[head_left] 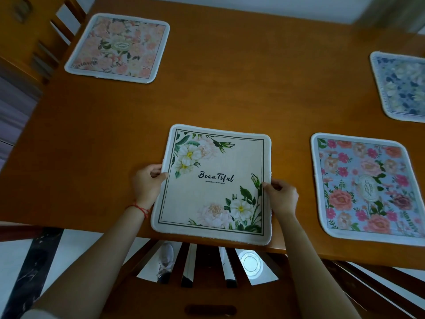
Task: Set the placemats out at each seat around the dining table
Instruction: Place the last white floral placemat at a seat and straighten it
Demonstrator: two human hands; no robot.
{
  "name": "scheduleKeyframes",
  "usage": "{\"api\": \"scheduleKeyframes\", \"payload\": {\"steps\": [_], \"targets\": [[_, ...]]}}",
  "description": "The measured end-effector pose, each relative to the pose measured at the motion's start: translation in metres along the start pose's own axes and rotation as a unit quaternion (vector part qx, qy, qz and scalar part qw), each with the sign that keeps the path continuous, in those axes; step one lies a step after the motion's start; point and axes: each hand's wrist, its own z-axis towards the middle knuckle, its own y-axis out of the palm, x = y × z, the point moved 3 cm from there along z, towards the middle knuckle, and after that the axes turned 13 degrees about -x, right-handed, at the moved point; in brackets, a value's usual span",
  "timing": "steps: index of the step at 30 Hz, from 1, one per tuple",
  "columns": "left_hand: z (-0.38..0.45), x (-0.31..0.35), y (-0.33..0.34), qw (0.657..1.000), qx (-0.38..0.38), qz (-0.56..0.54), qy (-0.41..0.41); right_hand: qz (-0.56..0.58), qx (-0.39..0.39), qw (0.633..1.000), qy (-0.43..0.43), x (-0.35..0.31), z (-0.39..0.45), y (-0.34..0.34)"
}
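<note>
Nearest, below the bench edge: slatted back of a dark wooden chair (207, 268), pushed in at the near seat, with floor tiles and a white shoe showing between the slats.

Just above it, gripped on both sides: cream square cloth placemat printed with white flowers and the word "Beautiful" (213, 183). Left hand (148, 183) curled round the mat's left edge, thumb on top, a red string at the wrist. Right hand (281, 195) pinching the right edge likewise. Near edge of the mat overhanging the lip of the orange-brown wooden bench (92, 146); far part close over or on the surface, hard to say which.

Step in hand, by the look of it: laying the mat at the near seat. Next move likely calls for a short push away, squaring it to the bench edge, then letting go with both hands.

To the right, lying flat: blue placemat with pink and coral roses (365, 187). Farther right, cut by the frame: blue-and-white floral placemat (402, 88). Far left, beside another wooden chair (46, 38): pale pink floral placemat (119, 47). Three seats seemingly served already.
</note>
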Motion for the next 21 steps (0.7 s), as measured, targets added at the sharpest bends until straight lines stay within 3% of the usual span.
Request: {"api": "scheduleKeyframes", "payload": {"steps": [21], "targets": [[0.0094, -0.0021, -0.0030, 0.999, 0.013, -0.038, -0.015, 0.000, 0.015, 1.000, 0.001, -0.0094, 0.0091, 0.0035]]}}
